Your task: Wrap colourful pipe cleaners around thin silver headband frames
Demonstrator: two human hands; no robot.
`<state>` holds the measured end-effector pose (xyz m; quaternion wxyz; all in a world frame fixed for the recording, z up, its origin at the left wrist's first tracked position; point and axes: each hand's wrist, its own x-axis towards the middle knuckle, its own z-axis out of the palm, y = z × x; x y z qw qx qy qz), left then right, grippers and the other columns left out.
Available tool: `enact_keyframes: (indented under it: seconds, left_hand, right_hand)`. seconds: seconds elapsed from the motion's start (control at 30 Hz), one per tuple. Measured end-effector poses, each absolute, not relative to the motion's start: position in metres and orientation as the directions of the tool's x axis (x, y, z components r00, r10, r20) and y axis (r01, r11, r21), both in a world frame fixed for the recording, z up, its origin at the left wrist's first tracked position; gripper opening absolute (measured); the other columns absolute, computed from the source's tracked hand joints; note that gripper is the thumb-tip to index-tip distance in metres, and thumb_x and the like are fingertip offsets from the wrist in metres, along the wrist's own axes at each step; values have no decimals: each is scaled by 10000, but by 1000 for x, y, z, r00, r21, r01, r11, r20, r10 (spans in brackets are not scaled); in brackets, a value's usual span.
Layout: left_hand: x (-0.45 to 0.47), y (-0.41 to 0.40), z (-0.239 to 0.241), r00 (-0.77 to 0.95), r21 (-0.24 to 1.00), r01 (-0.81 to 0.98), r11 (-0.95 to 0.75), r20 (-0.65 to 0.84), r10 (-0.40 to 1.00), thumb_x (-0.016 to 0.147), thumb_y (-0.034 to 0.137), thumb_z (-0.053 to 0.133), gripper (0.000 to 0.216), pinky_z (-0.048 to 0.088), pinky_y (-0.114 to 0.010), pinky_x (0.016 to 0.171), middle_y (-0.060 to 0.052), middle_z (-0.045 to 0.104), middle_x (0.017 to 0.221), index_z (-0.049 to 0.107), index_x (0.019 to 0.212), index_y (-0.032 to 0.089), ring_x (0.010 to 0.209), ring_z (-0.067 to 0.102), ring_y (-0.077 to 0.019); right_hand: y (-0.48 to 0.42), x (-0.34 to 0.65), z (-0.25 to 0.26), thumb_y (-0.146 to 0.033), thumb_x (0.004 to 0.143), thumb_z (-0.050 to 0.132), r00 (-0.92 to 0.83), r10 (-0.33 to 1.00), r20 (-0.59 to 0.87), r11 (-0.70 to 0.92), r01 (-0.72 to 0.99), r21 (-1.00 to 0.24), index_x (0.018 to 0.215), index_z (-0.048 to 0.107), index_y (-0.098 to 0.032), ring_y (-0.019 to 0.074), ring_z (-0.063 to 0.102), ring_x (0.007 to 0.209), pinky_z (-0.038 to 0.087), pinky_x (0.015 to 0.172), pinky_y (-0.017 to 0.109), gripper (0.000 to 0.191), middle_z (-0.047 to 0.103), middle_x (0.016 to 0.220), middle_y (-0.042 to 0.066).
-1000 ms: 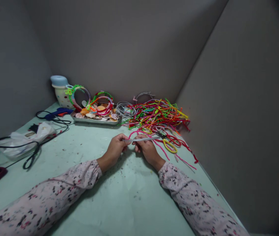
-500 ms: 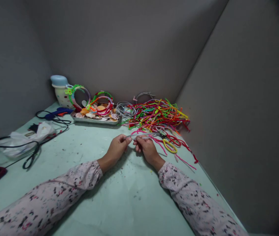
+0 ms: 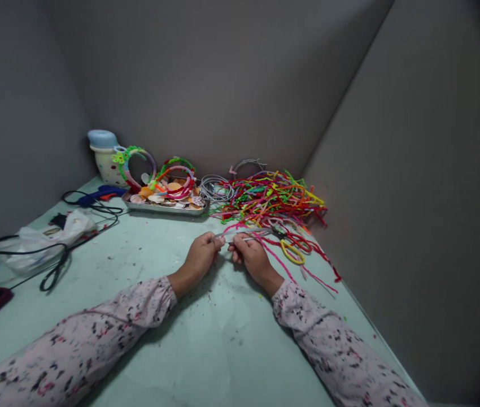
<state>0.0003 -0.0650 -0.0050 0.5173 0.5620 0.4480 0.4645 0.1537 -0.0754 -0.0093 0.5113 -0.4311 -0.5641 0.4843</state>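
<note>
My left hand (image 3: 200, 257) and my right hand (image 3: 252, 257) rest close together on the pale green table (image 3: 206, 339). Both pinch a thin grey strip (image 3: 240, 233) that runs between their fingertips and out to the right. A pink pipe cleaner (image 3: 276, 257) lies along the strip at my right hand and trails toward the near right. Just beyond my hands sits a heap of coloured pipe cleaners (image 3: 271, 200).
A metal tray (image 3: 164, 204) with shells and decorated hoops stands at the back, beside a blue-lidded jar (image 3: 103, 155). Yellow-handled scissors (image 3: 291, 249) lie right of my hands. A glue gun (image 3: 96, 196), black cables (image 3: 56, 265) and a plastic bag (image 3: 40, 240) lie left. Grey walls close in behind and right.
The grey strip has tilted and risen slightly at its right end, and the pink pipe cleaner has shifted with it. My hands have stayed in place.
</note>
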Motion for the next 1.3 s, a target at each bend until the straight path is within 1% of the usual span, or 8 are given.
enact_keyframes:
  seconds: [0.33,0.53,0.63,0.77,0.9,1.1,1.3]
  left_hand:
    - [2,-68,1,141,998,47,-35,28,990,729,341,562,247,266,-236,456,48,430,469,472,569,176,447,372,-93]
    - [1,-67,3,132,995,96,-37,24,991,723,323,545,234,256,-240,445,47,421,445,465,556,179,434,359,-97]
    - [1,-66,-1,139,995,81,-63,51,989,741,365,560,259,255,-234,446,52,418,457,471,583,180,436,357,-95]
    - [0,-66,-5,153,991,79,-104,91,984,766,435,578,286,278,-223,466,50,453,497,505,661,179,461,383,-98]
    - [0,-67,-3,157,994,56,-90,80,984,772,435,574,270,288,-220,469,43,476,526,545,716,173,472,406,-102]
    - [1,-64,-7,146,985,117,-127,109,983,783,408,540,270,293,-225,471,39,467,496,529,650,174,472,416,-110]
    - [1,-63,-8,132,977,173,-122,100,986,767,358,526,243,296,-230,475,42,464,476,503,602,182,470,417,-114]
  right_hand:
    - [-76,154,-12,-518,828,533,-122,981,153,153,-4,-988,732,564,-178,92,467,461,360,458,218,354,562,554,-30]
    - [-78,153,-11,-529,825,535,-137,978,155,156,-4,-988,736,574,-175,89,464,461,360,460,216,367,573,562,-27]
    - [-76,154,-11,-550,816,536,-131,981,143,143,-11,-990,720,579,-174,92,467,452,357,446,214,390,570,540,-22]
    - [-73,154,-12,-540,822,536,-98,988,122,119,-33,-992,679,582,-166,86,464,435,353,439,208,402,558,511,-15]
    - [-72,155,-13,-531,811,557,-83,990,112,107,-58,-993,684,592,-163,81,470,437,355,434,205,391,585,549,-4]
    - [-72,155,-13,-543,814,548,-88,990,114,112,-28,-993,687,588,-164,86,471,436,352,432,204,402,567,516,-12]
    - [-73,155,-13,-554,817,531,-101,986,135,138,15,-990,697,588,-170,91,465,444,355,440,212,406,563,519,-15]
